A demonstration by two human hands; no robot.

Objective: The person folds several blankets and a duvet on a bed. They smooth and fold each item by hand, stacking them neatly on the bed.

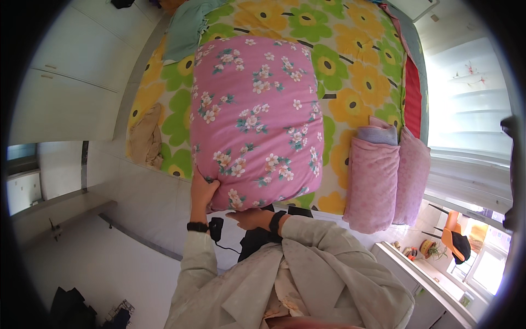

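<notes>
A pink folded quilt (pixel 263 111) with white flowers and green leaves lies in a plump block on the bed, in front of me. My left hand (pixel 202 191) grips its near left corner, with the thumb on top and the other fingers hidden behind the cloth. At the quilt's near edge, low and close to my body, is my right hand (pixel 248 218). Its fingers point left along or under the fabric, and whether they grip it is unclear. Under the quilt spreads a bedsheet (pixel 349 53) printed with large green and yellow flowers.
Two pink pillows (pixel 372 185) lie at the bed's right edge. A beige cloth (pixel 147 140) is bunched at the left, and a pale green cloth (pixel 185 31) lies at the far left. White cabinets (pixel 74 94) line the left side; an orange chair (pixel 451 236) stands at the right.
</notes>
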